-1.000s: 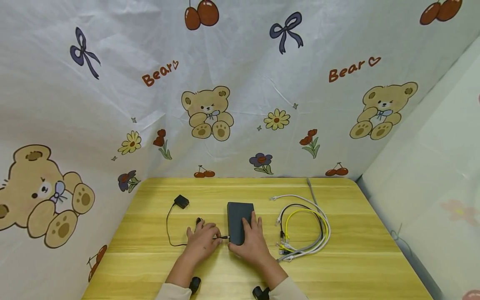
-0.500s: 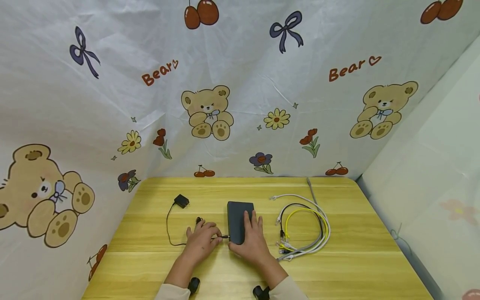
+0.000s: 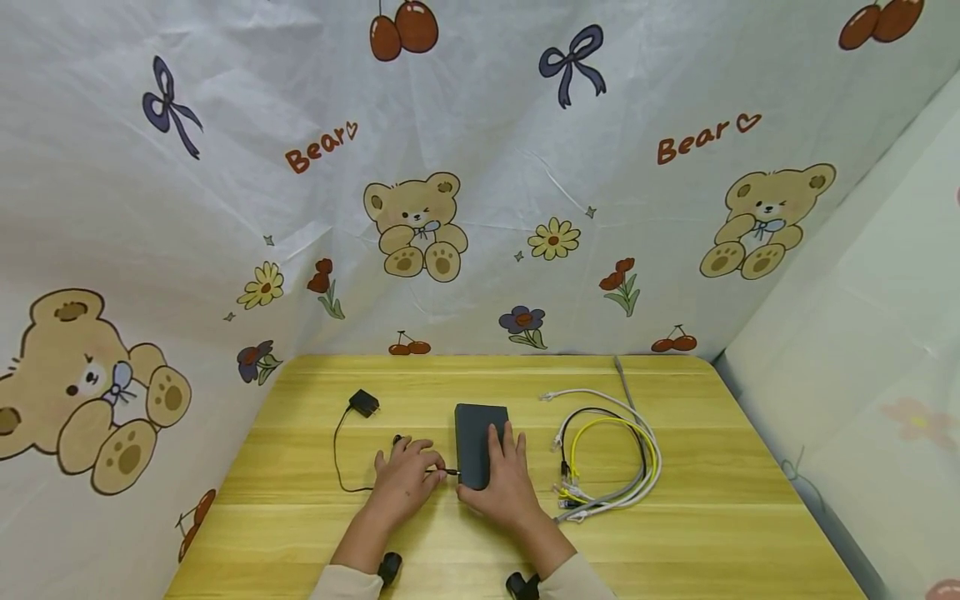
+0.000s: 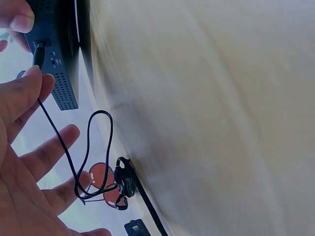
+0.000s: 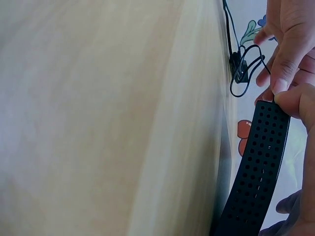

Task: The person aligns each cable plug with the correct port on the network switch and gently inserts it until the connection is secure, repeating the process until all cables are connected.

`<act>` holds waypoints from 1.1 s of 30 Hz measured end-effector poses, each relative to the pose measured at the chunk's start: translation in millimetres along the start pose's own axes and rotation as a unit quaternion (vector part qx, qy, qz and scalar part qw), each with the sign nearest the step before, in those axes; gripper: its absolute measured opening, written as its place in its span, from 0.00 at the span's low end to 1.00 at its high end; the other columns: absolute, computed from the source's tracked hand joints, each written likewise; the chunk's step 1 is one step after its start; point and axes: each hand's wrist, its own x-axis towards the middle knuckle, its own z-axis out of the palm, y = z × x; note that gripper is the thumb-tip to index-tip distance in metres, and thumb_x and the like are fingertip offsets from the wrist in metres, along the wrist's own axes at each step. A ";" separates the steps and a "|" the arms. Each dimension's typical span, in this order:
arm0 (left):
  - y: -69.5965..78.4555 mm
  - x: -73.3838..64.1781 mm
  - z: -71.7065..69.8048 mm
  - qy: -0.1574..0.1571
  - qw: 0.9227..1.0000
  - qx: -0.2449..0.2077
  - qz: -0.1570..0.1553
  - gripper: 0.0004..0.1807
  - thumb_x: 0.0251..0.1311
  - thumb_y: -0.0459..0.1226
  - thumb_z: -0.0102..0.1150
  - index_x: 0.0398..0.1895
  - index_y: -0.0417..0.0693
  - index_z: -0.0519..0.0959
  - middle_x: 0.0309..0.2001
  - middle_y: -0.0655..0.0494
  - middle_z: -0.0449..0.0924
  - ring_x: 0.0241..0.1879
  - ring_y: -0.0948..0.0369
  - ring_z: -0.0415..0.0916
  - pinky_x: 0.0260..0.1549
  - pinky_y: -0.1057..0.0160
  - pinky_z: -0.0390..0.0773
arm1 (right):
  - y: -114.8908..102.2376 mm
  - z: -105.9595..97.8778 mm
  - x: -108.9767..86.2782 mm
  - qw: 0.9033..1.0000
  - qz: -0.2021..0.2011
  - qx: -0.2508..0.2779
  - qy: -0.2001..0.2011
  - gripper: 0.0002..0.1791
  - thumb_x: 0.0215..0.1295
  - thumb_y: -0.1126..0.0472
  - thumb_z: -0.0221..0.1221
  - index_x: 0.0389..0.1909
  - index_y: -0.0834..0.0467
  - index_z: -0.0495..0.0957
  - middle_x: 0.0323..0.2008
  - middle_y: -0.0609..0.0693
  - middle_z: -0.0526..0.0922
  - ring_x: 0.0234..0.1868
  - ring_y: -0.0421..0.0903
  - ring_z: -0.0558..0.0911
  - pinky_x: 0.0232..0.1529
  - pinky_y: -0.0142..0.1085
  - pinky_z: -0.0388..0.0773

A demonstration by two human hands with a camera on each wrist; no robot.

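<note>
In the head view my left hand (image 3: 405,483) is at the left side of a black vented box (image 3: 474,437). Its thumb and index finger pinch a black barrel power plug (image 4: 39,56), whose tip sits in the round jack on the box's side. The other left fingers are spread. My right hand (image 3: 506,492) holds the box from the right, fingers over the top and thumb at the near left corner. A thin power cord (image 4: 61,140) trails from the plug to a tied bunch of cord (image 4: 125,179). Small markings beside the jack are too blurred to read.
A black power adapter (image 3: 364,402) lies at the back left of the wooden table (image 3: 712,533). Right of the box is a coil of network cables, with a yellow cable (image 3: 603,421) and a grey cable (image 3: 624,383). A bear-patterned curtain (image 3: 480,125) hangs behind.
My left fingertips have shifted slightly right, closer to the box. The right index finger has straightened a little along the box's top. The box stays in place.
</note>
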 end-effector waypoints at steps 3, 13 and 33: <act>0.2 1.3 -0.1 0.003 1.000 0.000 0.002 0.02 0.61 0.46 0.67 0.31 0.68 0.84 0.62 0.49 0.77 0.68 0.38 0.63 0.54 0.19 0.53 | 0.2 0.5 0.5 1.000 0.001 -0.003 0.000 0.62 0.48 0.35 0.69 0.79 0.57 0.52 0.78 0.66 0.45 0.75 0.74 0.44 0.62 0.65 0.66; 0.8 1.8 1.3 0.002 1.000 0.002 0.001 0.03 0.61 0.47 0.66 0.33 0.63 0.86 0.62 0.50 0.77 0.68 0.39 0.63 0.54 0.19 0.53 | 0.6 0.2 0.9 1.000 0.000 -0.002 0.001 0.62 0.48 0.35 0.69 0.78 0.60 0.53 0.78 0.66 0.46 0.75 0.74 0.44 0.63 0.66 0.64; 2.0 3.9 0.0 -0.010 1.000 -0.003 -0.003 0.05 0.63 0.48 0.64 0.31 0.64 0.86 0.61 0.51 0.78 0.68 0.39 0.63 0.55 0.19 0.53 | -0.2 0.3 0.0 1.000 -0.003 0.002 0.003 0.60 0.49 0.36 0.69 0.77 0.62 0.56 0.77 0.67 0.47 0.75 0.75 0.45 0.64 0.66 0.62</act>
